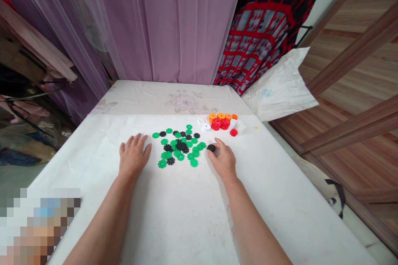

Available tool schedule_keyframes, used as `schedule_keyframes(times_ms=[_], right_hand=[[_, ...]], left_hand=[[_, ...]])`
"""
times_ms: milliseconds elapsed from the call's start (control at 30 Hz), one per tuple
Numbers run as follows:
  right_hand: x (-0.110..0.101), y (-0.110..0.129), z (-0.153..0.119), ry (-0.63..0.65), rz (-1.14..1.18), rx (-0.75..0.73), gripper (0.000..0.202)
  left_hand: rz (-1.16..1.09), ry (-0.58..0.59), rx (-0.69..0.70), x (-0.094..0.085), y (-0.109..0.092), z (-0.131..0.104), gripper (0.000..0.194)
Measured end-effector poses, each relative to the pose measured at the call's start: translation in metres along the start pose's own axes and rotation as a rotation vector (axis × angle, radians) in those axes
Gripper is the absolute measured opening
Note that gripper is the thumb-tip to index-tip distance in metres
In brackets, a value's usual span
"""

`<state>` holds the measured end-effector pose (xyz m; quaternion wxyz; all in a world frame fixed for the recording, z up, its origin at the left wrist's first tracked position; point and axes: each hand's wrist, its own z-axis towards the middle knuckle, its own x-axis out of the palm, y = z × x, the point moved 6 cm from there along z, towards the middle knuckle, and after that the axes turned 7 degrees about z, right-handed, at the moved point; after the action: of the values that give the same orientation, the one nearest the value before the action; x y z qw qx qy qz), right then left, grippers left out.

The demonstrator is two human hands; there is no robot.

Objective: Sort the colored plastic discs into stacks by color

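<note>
My left hand (134, 155) lies flat on the white table, fingers spread, left of a loose scatter of notched plastic discs. Green discs (166, 155) and black discs (180, 145) are mixed there, some overlapping. On the other side of the scatter, my right hand (224, 158) pinches a small stack of black discs (211, 148) between thumb and forefinger. Beyond that hand stand stacks of red discs (220, 123) and orange discs (221, 116). White discs (205, 126) lie beside them, and a small red stack (234, 132) sits a little nearer.
A white cloth with a faded flower print covers the table (174, 215). Purple curtains (174, 25) hang behind its far edge. A white bag (280, 87) stands by the right edge, near wooden doors (357, 70). A tiny yellow piece (256, 127) lies near that edge.
</note>
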<state>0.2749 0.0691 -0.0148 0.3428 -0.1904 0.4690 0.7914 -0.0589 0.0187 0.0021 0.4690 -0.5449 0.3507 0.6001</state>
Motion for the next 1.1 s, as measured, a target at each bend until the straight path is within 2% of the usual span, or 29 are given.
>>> schedule_keyframes(times_ms=[200,333,400,533,633,733,1033,1100], right_hand=[[-0.007,0.003,0.002,-0.029,-0.007,-0.021,0.043],[-0.014,0.030,0.000,-0.073,0.017,-0.137,0.028],[-0.007,0.055,-0.006,-0.006,0.055,-0.232,0.021],[0.023,0.114,-0.028,0.270,0.095,-0.456,0.019],[0.041,0.137,-0.041,0.400,0.036,-0.505,0.017],[0.046,0.139,-0.047,0.440,-0.001,-0.503,0.018],[0.039,0.124,-0.047,0.374,0.027,-0.413,0.014],[0.041,0.125,-0.044,0.371,-0.007,-0.396,0.021]], left_hand=[[-0.006,0.007,-0.006,-0.001,0.000,0.000,0.052],[-0.002,0.019,-0.008,-0.002,-0.001,-0.001,0.053],[-0.004,0.015,-0.013,-0.002,-0.001,-0.001,0.052],[-0.003,0.004,-0.012,0.000,-0.001,-0.001,0.051],[0.004,-0.001,-0.010,0.000,-0.001,-0.001,0.051],[0.008,0.007,-0.007,-0.001,-0.002,-0.001,0.051],[-0.016,0.026,-0.017,-0.002,-0.003,-0.002,0.052],[-0.019,0.023,-0.016,-0.001,-0.002,-0.002,0.051]])
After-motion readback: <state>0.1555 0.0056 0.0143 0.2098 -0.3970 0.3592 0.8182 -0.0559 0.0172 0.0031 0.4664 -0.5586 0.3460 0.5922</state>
